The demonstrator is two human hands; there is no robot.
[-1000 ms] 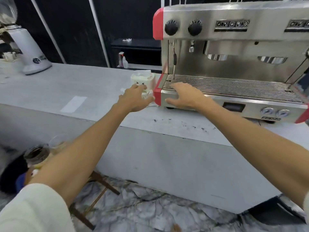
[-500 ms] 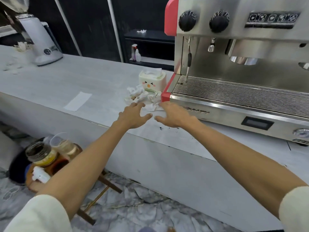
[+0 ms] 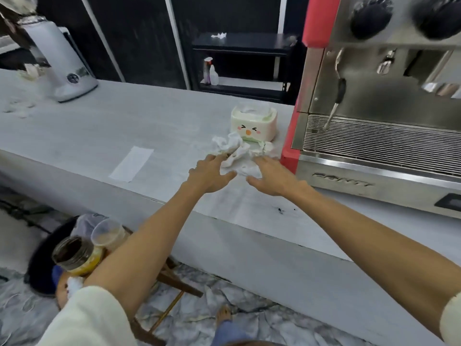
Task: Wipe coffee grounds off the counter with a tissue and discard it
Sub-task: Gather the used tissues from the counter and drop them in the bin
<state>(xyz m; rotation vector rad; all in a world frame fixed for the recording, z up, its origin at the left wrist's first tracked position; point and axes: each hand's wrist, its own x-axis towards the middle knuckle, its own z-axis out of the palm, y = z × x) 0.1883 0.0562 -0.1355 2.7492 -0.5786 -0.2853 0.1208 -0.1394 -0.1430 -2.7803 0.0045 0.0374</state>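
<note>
Crumpled white tissues (image 3: 239, 152) lie in a heap on the pale counter (image 3: 104, 136), just in front of a cream tissue box (image 3: 253, 123) with a cartoon face. My left hand (image 3: 212, 174) reaches in from the left, fingers spread, fingertips touching the heap's left edge. My right hand (image 3: 270, 177) lies flat on the heap's right side, fingers apart. Neither hand has closed on a tissue. A few dark coffee grounds (image 3: 282, 210) speckle the counter near its front edge, below my right wrist.
A steel and red espresso machine (image 3: 374, 136) stands right of the tissues. A white grinder (image 3: 62, 68) stands at the far left. A paper strip (image 3: 132, 163) lies on the counter. Below the counter, a wooden stool carries a jar (image 3: 74, 255) and plastic cups (image 3: 107, 234).
Both hands have moved forward from near the counter's front onto the tissue heap. My view has shifted closer and to the left.
</note>
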